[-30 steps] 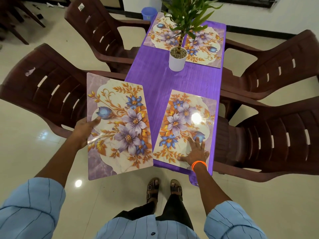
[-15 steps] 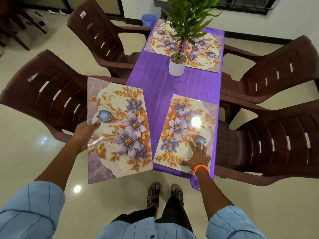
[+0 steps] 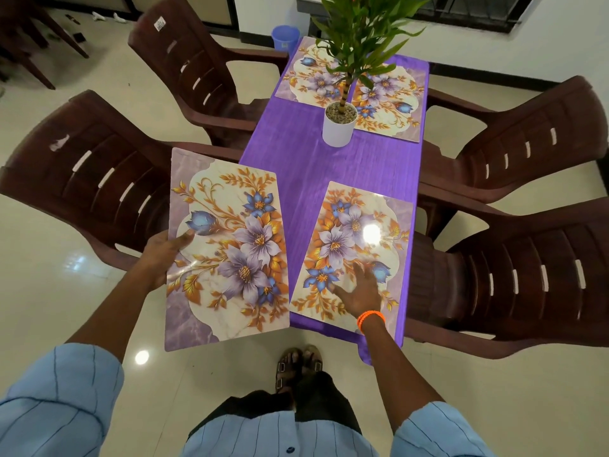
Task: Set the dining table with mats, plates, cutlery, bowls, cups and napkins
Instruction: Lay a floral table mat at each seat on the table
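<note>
Mat (image 3: 227, 249) held by the left hand (image 3: 161, 255) hangs left of the worktop (image 3: 329, 166), long axis near-to-far; its empty spot lies rightward. Right hand (image 3: 361, 291) presses flat, fingers spread, on the laid mat (image 3: 352, 245).

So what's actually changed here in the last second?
Very little. The right hand has slid slightly up the near right mat, fingers spread flat on it. The left hand still grips the held mat beside the table. The two far mats and the potted plant have not moved.
</note>
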